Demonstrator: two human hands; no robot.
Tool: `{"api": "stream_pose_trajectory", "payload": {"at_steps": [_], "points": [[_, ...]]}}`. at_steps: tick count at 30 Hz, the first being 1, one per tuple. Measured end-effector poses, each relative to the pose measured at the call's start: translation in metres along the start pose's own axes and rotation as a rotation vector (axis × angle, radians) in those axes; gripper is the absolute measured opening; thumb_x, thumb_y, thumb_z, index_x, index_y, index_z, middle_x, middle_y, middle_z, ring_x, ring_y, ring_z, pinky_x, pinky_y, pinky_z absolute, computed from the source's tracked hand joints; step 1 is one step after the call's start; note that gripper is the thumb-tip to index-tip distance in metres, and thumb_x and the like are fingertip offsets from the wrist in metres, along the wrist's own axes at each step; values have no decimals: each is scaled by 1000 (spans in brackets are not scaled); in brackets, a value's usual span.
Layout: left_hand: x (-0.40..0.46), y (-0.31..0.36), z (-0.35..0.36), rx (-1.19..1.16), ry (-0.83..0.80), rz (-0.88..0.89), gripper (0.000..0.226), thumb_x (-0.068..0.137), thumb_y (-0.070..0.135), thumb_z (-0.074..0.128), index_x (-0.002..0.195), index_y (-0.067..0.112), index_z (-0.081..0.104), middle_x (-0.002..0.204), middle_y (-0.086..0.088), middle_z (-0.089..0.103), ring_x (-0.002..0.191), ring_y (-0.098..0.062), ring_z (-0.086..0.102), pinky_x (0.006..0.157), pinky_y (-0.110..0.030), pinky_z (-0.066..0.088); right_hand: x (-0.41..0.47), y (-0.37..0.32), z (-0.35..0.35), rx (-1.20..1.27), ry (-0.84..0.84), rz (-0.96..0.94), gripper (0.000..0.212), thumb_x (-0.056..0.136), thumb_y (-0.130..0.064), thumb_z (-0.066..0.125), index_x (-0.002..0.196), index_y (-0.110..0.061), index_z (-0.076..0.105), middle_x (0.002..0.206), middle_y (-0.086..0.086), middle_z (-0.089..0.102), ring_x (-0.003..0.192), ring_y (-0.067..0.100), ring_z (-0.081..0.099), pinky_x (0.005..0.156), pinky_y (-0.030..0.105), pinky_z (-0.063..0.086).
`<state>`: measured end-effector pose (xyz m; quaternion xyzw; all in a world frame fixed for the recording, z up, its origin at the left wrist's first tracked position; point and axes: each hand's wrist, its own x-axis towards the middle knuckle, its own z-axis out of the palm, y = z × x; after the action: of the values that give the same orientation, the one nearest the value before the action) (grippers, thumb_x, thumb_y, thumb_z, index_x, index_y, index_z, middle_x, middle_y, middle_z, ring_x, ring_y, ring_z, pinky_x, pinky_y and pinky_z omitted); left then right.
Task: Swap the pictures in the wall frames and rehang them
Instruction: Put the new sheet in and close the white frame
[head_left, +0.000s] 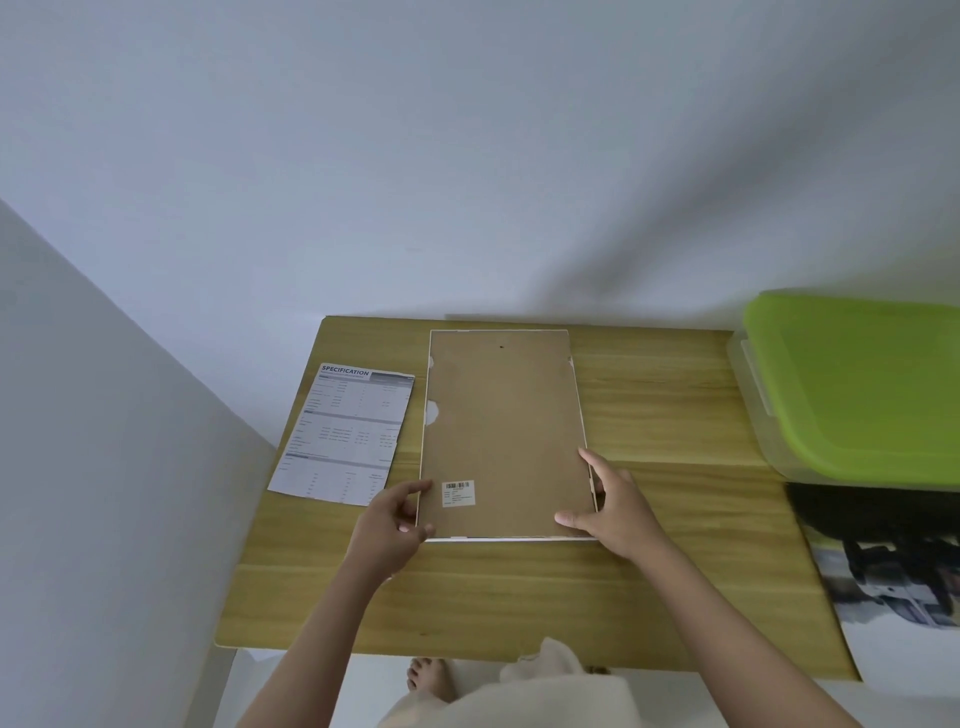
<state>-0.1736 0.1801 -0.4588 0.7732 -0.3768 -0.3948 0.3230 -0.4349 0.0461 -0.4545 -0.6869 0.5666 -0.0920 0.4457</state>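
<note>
A white picture frame lies face down on the wooden table, its brown backing board up, with a barcode sticker near the front left corner. My left hand grips the frame's front left edge, thumb on the backing board. My right hand holds the front right corner, fingers spread along the right edge and over the board. A printed specification sheet lies flat to the left of the frame. A black and grey picture lies at the table's right edge, partly out of view.
A clear plastic box with a green lid stands at the back right of the table. Plain walls rise behind and to the left. My bare foot shows on the floor below the table's front edge.
</note>
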Motion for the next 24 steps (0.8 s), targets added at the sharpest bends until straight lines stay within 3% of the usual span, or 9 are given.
{"api": "stream_pose_trajectory", "payload": {"at_steps": [6,13,20,24], "points": [[4,-7,-3,-25,-25,13,55,72,7,74,112,41,55,86,-2,54,68,-12,52,67,-22,49,5,1,1,-40,9,6,99,60,-33,87,143,-35,33,119,1,45,112,16,50,98,30,41],[7,-10,-6,-24,-56,48,59,73,6,74,114,43,53,87,-1,52,69,-11,51,69,-21,48,9,-1,4,-73,20,9,95,63,-32,85,143,-37,33,110,-1,44,108,18,51,94,28,41],[4,-4,-6,83,-78,110,62,76,5,71,127,31,50,90,3,47,72,-7,50,67,-13,41,9,-2,3,-81,23,73,99,58,-32,86,142,-38,34,116,1,58,99,17,56,89,30,45],[9,-4,-10,150,-145,114,70,76,4,71,134,32,44,95,2,48,73,-6,50,65,-10,41,-2,0,7,-83,23,106,101,55,-32,87,140,-36,33,120,2,62,104,20,61,87,29,47]]}}
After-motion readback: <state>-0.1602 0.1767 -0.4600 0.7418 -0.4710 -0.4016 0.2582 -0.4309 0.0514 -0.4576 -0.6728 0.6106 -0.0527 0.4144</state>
